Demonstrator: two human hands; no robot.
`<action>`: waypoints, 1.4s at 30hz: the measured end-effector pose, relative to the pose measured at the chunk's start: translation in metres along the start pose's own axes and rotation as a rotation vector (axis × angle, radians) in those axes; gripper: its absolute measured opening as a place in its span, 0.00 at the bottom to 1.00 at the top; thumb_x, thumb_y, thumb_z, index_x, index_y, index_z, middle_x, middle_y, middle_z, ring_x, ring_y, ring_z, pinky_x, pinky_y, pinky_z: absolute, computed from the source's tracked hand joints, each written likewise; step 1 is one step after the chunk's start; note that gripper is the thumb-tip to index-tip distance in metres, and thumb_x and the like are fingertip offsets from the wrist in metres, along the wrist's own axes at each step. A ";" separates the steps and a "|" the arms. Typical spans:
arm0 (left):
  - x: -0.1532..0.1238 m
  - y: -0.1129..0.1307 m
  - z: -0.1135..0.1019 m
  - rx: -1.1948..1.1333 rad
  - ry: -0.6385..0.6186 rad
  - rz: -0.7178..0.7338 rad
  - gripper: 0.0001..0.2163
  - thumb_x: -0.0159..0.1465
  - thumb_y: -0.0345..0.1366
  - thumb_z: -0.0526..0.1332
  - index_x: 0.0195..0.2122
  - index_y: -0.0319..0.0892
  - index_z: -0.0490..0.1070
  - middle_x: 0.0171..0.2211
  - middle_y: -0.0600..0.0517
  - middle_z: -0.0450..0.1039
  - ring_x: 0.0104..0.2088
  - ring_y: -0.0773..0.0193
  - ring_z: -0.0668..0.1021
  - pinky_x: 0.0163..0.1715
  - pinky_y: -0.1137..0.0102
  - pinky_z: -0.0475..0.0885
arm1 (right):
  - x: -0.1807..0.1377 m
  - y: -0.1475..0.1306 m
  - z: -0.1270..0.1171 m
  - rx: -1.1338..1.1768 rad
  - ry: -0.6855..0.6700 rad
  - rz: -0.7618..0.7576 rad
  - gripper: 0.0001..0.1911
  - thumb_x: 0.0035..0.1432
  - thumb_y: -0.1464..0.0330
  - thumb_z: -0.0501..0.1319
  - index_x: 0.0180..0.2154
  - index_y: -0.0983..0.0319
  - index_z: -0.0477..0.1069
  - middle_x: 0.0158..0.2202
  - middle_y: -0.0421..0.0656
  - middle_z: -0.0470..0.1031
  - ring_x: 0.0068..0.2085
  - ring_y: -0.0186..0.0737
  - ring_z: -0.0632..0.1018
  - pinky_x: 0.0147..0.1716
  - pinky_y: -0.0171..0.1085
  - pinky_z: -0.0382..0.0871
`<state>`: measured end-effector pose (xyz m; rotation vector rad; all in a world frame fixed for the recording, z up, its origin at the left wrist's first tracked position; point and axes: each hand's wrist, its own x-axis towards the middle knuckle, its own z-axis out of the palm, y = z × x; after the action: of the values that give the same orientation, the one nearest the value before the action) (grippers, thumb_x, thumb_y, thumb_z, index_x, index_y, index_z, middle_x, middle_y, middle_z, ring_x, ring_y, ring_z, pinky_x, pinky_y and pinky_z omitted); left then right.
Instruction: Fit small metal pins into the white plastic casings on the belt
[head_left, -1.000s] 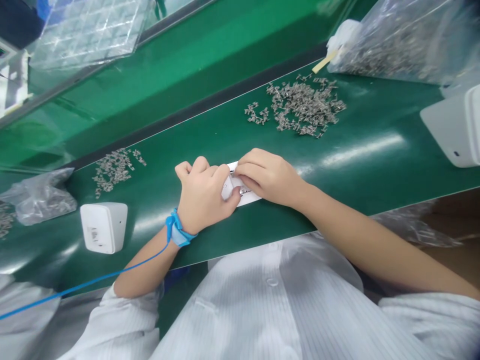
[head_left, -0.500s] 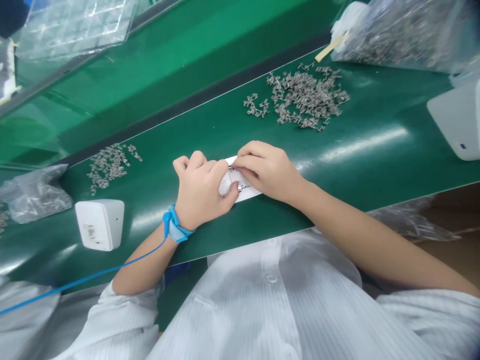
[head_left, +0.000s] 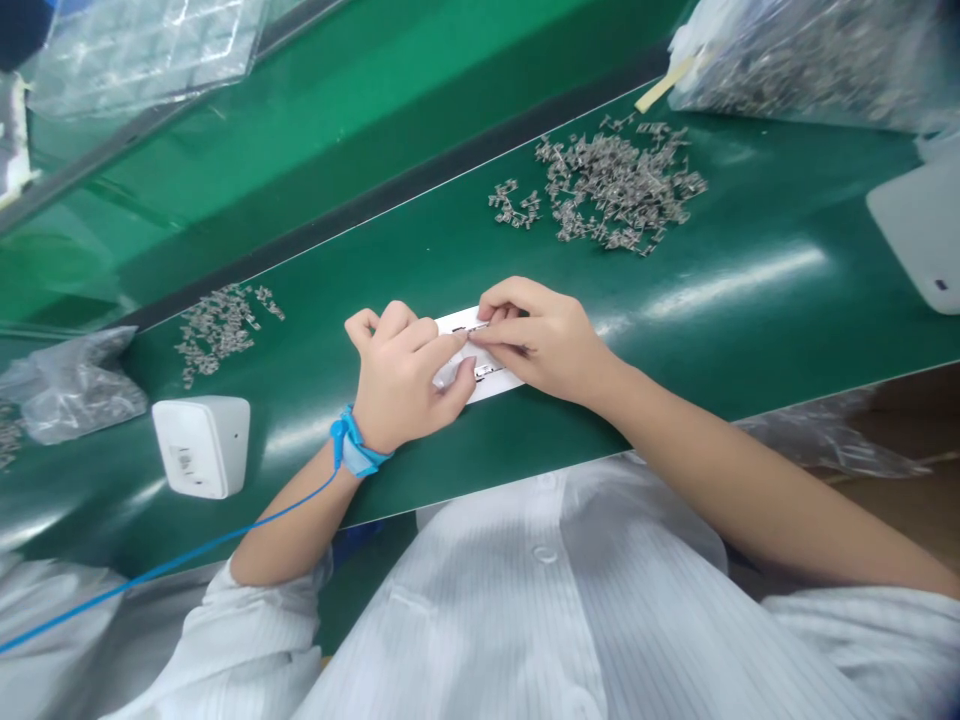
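White rectangular strip point(head_left: 491, 388) is lying flat on a green conveyor belt point(head_left: 675, 330), and everything around it is sitting in relation to it. Beyond the strip, across the belt, a clear tray point(head_left: 142, 50) is resting on a second green surface. Farther out past its right end, a plastic bag of small metal clips point(head_left: 810, 60) is slumping against the belt's far edge, while another bag point(head_left: 67, 395) is lying well off to its left. Loose clips are spreading in a large pile point(head_left: 615, 185) beyond the strip and a smaller pile point(head_left: 217, 330) to its left. White boxes point(head_left: 201, 445) point(head_left: 922, 225) are standing on either side. A person's left hand point(head_left: 401, 375) is covering the strip's left part, its bent fingers point(head_left: 450, 375) pressing down on it. The right hand point(head_left: 544, 340) is reaching in from the right, its fingertips point(head_left: 487, 335) pinching the strip's upper surface. The strip's long axis seems to be running between the hands, though the left hand is hiding one end. A blue wrist strap point(head_left: 356, 455) is circling the left wrist.
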<state>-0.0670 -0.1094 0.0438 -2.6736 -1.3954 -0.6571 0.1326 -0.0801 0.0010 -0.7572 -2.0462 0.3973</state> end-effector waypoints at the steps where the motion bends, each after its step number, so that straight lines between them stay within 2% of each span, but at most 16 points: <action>1: 0.000 0.000 0.000 -0.001 0.010 0.005 0.08 0.64 0.41 0.60 0.34 0.44 0.77 0.22 0.54 0.68 0.33 0.59 0.68 0.39 0.59 0.50 | 0.000 0.000 0.000 -0.002 0.002 0.000 0.11 0.66 0.73 0.58 0.34 0.61 0.78 0.38 0.45 0.75 0.37 0.36 0.74 0.33 0.36 0.72; 12: 0.000 -0.001 0.000 0.011 -0.001 0.015 0.10 0.65 0.41 0.60 0.29 0.44 0.75 0.22 0.54 0.66 0.33 0.59 0.67 0.39 0.59 0.48 | -0.001 0.000 0.000 0.016 0.004 0.028 0.11 0.66 0.73 0.58 0.35 0.59 0.79 0.38 0.44 0.75 0.37 0.36 0.75 0.34 0.37 0.72; 16: 0.001 0.000 0.002 0.011 0.012 0.033 0.10 0.64 0.41 0.60 0.29 0.44 0.74 0.22 0.54 0.67 0.33 0.59 0.68 0.39 0.59 0.49 | 0.002 0.000 -0.001 -0.016 -0.053 0.009 0.12 0.67 0.72 0.56 0.33 0.60 0.77 0.38 0.45 0.73 0.37 0.37 0.72 0.35 0.39 0.69; 20: 0.001 0.002 0.004 -0.068 0.089 0.004 0.08 0.64 0.39 0.61 0.29 0.44 0.72 0.22 0.56 0.65 0.30 0.62 0.68 0.39 0.59 0.51 | 0.005 0.000 -0.002 -0.079 -0.136 -0.015 0.15 0.67 0.73 0.53 0.31 0.61 0.75 0.37 0.45 0.70 0.36 0.39 0.69 0.35 0.40 0.67; 23: -0.001 0.002 0.005 -0.151 0.187 -0.080 0.06 0.63 0.37 0.60 0.29 0.43 0.70 0.20 0.58 0.59 0.26 0.65 0.66 0.38 0.60 0.54 | 0.006 0.001 -0.002 -0.031 -0.101 -0.009 0.12 0.66 0.74 0.55 0.32 0.61 0.74 0.37 0.45 0.70 0.37 0.38 0.71 0.36 0.39 0.68; 27: -0.002 0.001 0.006 -0.187 0.198 -0.116 0.06 0.63 0.36 0.60 0.29 0.44 0.68 0.19 0.59 0.55 0.25 0.65 0.66 0.38 0.61 0.56 | 0.008 0.003 0.001 -0.005 -0.074 0.096 0.06 0.62 0.74 0.58 0.38 0.63 0.73 0.40 0.46 0.72 0.38 0.39 0.73 0.37 0.38 0.69; 33: -0.001 0.000 0.005 -0.204 0.150 -0.147 0.09 0.65 0.35 0.58 0.27 0.44 0.68 0.19 0.58 0.57 0.25 0.65 0.66 0.38 0.61 0.57 | 0.019 -0.001 -0.003 -0.108 -0.260 0.185 0.08 0.56 0.75 0.56 0.38 0.64 0.71 0.42 0.48 0.71 0.37 0.40 0.71 0.36 0.38 0.65; 36: -0.001 -0.001 0.003 -0.224 0.127 -0.162 0.12 0.68 0.37 0.54 0.27 0.44 0.69 0.20 0.56 0.61 0.26 0.64 0.68 0.39 0.61 0.58 | 0.027 -0.005 -0.007 -0.145 -0.337 0.246 0.08 0.53 0.74 0.57 0.36 0.63 0.70 0.40 0.48 0.71 0.37 0.41 0.70 0.33 0.38 0.61; 42: -0.002 -0.004 0.000 -0.243 0.073 -0.193 0.18 0.71 0.40 0.48 0.28 0.44 0.71 0.24 0.53 0.69 0.30 0.63 0.71 0.42 0.59 0.59 | 0.032 -0.005 -0.009 -0.133 -0.395 0.284 0.07 0.53 0.73 0.57 0.36 0.64 0.69 0.39 0.48 0.70 0.37 0.43 0.70 0.32 0.38 0.58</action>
<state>-0.0719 -0.1086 0.0426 -2.6760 -1.6674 -0.9916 0.1251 -0.0635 0.0289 -1.1294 -2.3546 0.6146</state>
